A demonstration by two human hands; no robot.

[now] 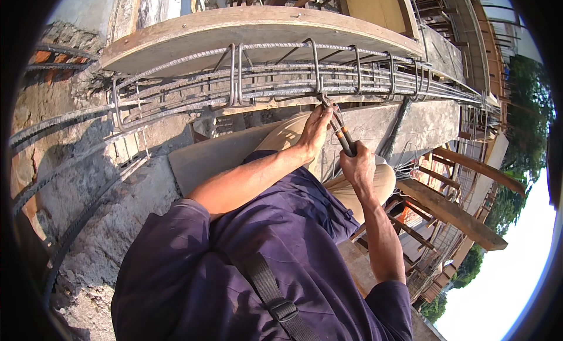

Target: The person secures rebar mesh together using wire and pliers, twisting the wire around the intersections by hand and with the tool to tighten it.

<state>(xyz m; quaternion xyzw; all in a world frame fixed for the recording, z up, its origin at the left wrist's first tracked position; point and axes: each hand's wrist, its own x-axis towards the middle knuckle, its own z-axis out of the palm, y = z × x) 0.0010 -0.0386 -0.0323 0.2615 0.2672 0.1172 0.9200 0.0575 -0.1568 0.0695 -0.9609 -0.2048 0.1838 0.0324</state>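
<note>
A cage of long steel rebars with bent stirrups runs across the picture, between wooden form boards. My right hand is closed on the dark handles of a pair of pincers, whose jaws reach up to a stirrup on the lower bars. My left hand is beside the tool's head, with its fingers at the bar where the jaws bite. Whether it pinches a tie wire there is too small to see.
A curved wooden form board lies behind the cage and a flat plank in front. Rough concrete and brick are at the left. Timber props and scaffolding drop away at the right, with trees far below.
</note>
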